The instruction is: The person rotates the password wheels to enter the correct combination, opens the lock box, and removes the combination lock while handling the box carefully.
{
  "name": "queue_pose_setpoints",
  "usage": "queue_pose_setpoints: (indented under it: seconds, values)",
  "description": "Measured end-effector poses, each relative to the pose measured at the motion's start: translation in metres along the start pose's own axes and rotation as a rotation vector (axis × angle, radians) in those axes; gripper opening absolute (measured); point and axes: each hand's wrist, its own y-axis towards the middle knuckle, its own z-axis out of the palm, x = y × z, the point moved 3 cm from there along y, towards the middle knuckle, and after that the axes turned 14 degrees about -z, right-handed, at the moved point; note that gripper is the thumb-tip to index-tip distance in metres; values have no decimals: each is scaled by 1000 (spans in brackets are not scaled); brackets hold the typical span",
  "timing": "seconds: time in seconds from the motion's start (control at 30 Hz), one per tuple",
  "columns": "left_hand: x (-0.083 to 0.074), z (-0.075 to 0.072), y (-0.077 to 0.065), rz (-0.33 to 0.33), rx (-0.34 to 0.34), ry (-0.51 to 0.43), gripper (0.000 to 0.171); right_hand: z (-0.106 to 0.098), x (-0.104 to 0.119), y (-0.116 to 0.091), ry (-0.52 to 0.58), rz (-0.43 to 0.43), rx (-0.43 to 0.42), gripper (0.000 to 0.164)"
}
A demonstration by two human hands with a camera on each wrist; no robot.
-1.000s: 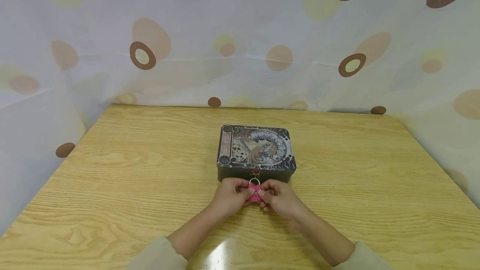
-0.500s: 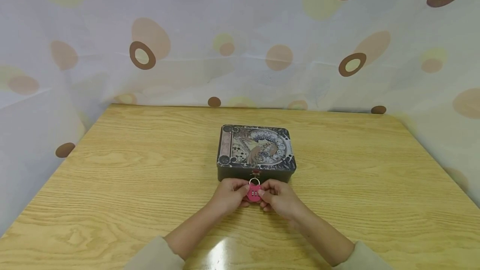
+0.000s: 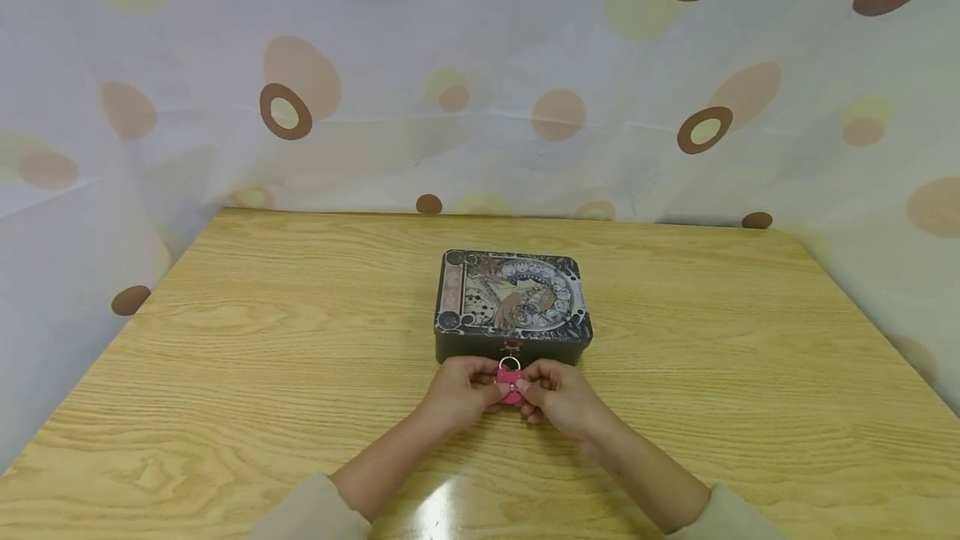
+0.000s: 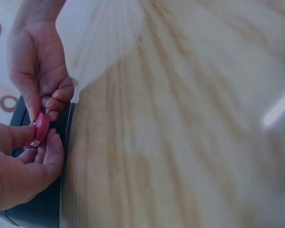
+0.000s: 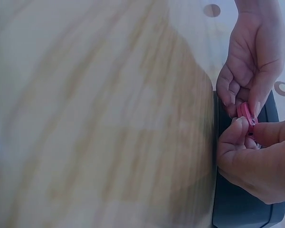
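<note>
A pink combination padlock [image 3: 511,382] is between my two hands in the head view, its silver shackle upright. The shackle's top meets the clasp [image 3: 512,346] on the front of a dark tin box [image 3: 517,294] with a printed lid. My left hand [image 3: 459,390] pinches the lock's left side, its thumb lying over the number dials. From the right, my right hand [image 3: 566,397] pinches the other side between thumb and fingers. The left wrist view shows the padlock [image 4: 41,126] edge-on between both hands. Thumbs hide most of the dials.
The box stands, lid down, on a wood-grain table [image 3: 300,340]. Behind and beside the table hangs a pale cloth [image 3: 480,65] printed with brown and yellow ovals. A bright light reflection [image 3: 435,511] lies near the front edge.
My left thumb sat at the padlock's left edge half a second ago, with the dials showing; now it has moved right across them. The right hand and the box stay put.
</note>
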Motion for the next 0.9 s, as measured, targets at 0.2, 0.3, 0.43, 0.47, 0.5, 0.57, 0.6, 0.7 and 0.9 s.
queue_pose_setpoints:
  seconds: [0.2, 0.3, 0.43, 0.47, 0.5, 0.57, 0.6, 0.7, 0.9]
  values:
    - [0, 0, -1, -5, -8, -5, 23, 0, 1, 0, -6, -8, -1, 12]
    - [0, 0, -1, -3, -16, -3, 22, 0, 1, 0, -8, -12, 3, 13]
    - [-1, 0, -1, -2, -29, 2, 19, 0, 1, 0, -8, -12, 8, 12]
    - [-1, 0, -2, -2, -33, 5, 19, 0, 2, -1, -9, -11, 9, 12]
    - [-2, 0, -2, -3, -36, 6, 18, 1, 2, -1, -9, -11, 10, 12]
    - [-2, 0, -2, -6, -41, 8, 18, 1, 2, -1, -9, -10, 10, 12]
    - [-2, 0, -2, -6, -42, 9, 18, 1, 2, -1, -10, -10, 9, 12]
    - [-2, 0, -1, -14, -35, 10, 18, 1, 2, -1, -10, -8, 2, 12]
    - [-1, -1, 0, -30, -7, 8, 21, 1, 3, -1, -17, 8, -15, 12]
